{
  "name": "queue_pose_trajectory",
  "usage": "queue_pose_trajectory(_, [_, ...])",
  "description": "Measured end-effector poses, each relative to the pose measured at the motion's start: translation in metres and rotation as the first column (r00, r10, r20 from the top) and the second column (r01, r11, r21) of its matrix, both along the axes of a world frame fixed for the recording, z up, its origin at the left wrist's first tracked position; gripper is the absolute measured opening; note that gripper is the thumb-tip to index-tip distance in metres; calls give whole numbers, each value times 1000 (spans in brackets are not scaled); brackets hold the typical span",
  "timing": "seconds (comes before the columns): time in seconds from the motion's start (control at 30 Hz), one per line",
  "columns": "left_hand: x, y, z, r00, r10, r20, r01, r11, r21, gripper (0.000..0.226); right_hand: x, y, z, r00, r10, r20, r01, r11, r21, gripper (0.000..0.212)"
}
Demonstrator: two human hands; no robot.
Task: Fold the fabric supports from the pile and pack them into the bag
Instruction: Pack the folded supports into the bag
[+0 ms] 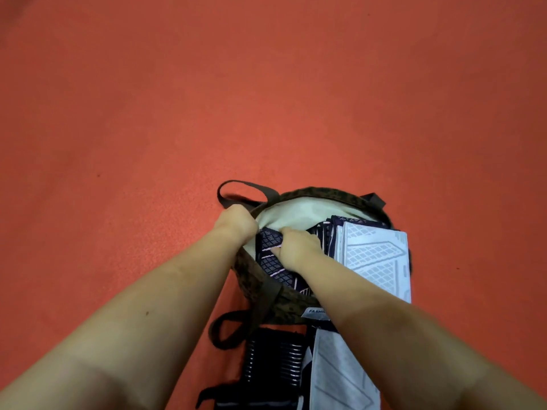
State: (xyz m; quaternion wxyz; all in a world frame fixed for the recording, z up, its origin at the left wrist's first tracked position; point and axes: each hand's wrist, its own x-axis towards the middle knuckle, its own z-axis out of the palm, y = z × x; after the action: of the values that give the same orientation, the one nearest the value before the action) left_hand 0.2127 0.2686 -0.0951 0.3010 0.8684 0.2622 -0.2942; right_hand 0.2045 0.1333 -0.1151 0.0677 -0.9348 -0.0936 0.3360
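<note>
A brown patterned bag with a cream lining stands open on the red floor. My left hand grips its left rim beside a brown handle, holding the mouth open. My right hand is inside the bag and holds a folded dark navy support with a pale grid pattern. More folded supports stand in the bag to the right, the outermost white. The pile of loose supports, dark and white, lies in front of the bag, partly hidden under my right forearm.
Red floor surrounds the bag on all sides. The bag's second brown handle loops down at the near left. A white label reading FASHION sits on the bag's near side.
</note>
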Motion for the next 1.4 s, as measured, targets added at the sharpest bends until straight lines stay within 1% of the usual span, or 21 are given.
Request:
queue_pose_trajectory(0.1, [-3,0,-9,998,39,39,-37,999,-34,16,-7,-2,-5,999,19,39,-20,999,31,45])
queue_pose_trajectory(0.17, [-5,-1,-5,981,120,154,-107,990,-87,12,-10,-7,-6,999,13,37,-16,997,79,47])
queue_pose_trajectory(0.23, [-6,-1,4,939,211,270,-180,974,-137,9,-11,-10,-6,999,19,30,-23,991,135,47])
queue_pose_trajectory(0.33, [-11,-2,21,885,292,362,-237,953,-189,14,-11,-6,-7,998,66,16,-67,977,200,44])
queue_pose_trajectory(0.43, [-18,-1,28,917,250,312,-203,963,-174,14,-12,-1,-5,993,113,14,-114,972,207,41])
queue_pose_trajectory(0.53, [-23,2,28,952,202,230,-172,974,-145,11,-18,-6,3,989,119,93,-136,971,198,43])
queue_pose_trajectory(0.63, [-29,4,35,945,272,180,-257,961,-106,48,-31,-15,14,946,132,295,-192,964,185,49])
queue_pose_trajectory(0.67, [-35,2,37,938,294,183,-281,955,-96,55,-35,-18,18,932,168,320,-231,959,167,47])
queue_pose_trajectory(0.73, [-51,-4,40,943,293,158,-281,955,-95,59,-40,-21,24,922,298,247,-326,942,78,48])
queue_pose_trajectory(0.8, [-70,-13,39,952,287,106,-270,951,-148,51,-41,-23,23,913,397,96,-398,918,-8,63])
queue_pose_trajectory(0.87, [-86,-19,37,959,272,85,-252,948,-196,47,-41,-21,18,911,411,-42,-412,910,-46,76])
queue_pose_trajectory(0.97, [-97,-19,36,955,270,120,-242,948,-206,47,-39,-15,8,906,400,-140,-411,910,-58,83])
queue_pose_trajectory(1.03, [-101,-16,39,962,231,144,-203,962,-185,48,-35,-13,6,905,388,-175,-401,915,-49,84])
queue_pose_trajectory(1.1, [-105,-15,45,973,190,131,-167,972,-164,50,-33,-13,10,914,349,-209,-356,935,3,84])
queue_pose_trajectory(1.2, [-110,-16,61,989,131,75,-119,982,-144,57,-36,-16,27,972,184,-149,-158,973,167,72])
queue_pose_trajectory(1.23, [-113,-17,65,992,72,104,-65,995,-71,59,-41,-18,32,987,120,-105,-95,972,215,64])
queue_pose_trajectory(1.27, [-116,-18,68,978,-58,198,43,996,79,60,-47,-21,37,995,66,-69,-47,968,245,57])
queue_pose_trajectory(1.3, [-118,-20,69,911,-248,330,166,952,257,57,-54,-23,41,999,28,-45,-15,967,255,51])
queue_pose_trajectory(1.33, [-118,-23,66,770,-434,467,261,883,390,51,-62,-26,44,1000,5,-31,3,967,254,47])
queue_pose_trajectory(1.37, [-114,-28,67,580,-574,578,333,815,475,45,-68,-27,46,1000,15,-10,-13,971,237,41])
queue_pose_trajectory(1.4, [-111,-35,68,412,-686,600,440,727,528,38,-74,-27,48,999,49,0,-48,977,207,35])
